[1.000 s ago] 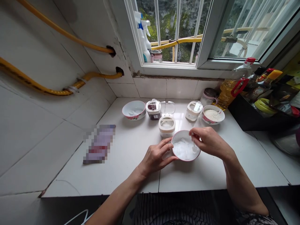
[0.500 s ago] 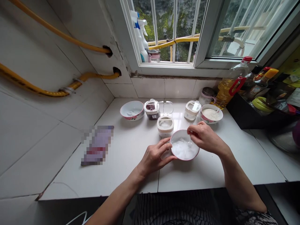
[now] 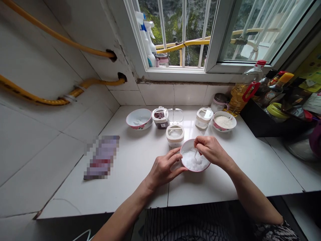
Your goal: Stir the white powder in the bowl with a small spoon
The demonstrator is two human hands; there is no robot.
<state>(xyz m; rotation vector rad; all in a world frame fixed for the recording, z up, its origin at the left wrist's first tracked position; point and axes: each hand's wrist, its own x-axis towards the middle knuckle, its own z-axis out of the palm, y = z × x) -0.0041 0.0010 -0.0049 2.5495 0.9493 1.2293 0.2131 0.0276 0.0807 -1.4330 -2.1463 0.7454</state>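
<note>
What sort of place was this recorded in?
Probably a home kitchen, judging by the white tiled counter, clear red-handled bottle of golden liquid and pink-rimmed white bowl in hand.

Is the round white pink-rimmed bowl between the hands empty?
Not empty: white granular material lies inside the bowl, where the right hand holds a slim white utensil.

Clock centred on round pink-rimmed white bowl (image 3: 195, 171); white contents (image 3: 192, 163) and slim white spoon (image 3: 196, 153) seen inside. At 10, white bowl (image 3: 140, 127) decorated with red flowers; matching floral pattern borne by white bowl (image 3: 222, 129) at 1. At 11, clear-and-white container (image 3: 161, 123) darkened by deep-red contents (image 3: 159, 114). At 1, farther, clear bottle (image 3: 237, 95) tinted golden below, topped by red cap (image 3: 260, 62). At 9, pixelated purple rectangle (image 3: 106, 150) crossed by red band (image 3: 100, 163). White tiled worktop (image 3: 213, 187) ruled with dark joints.
</note>
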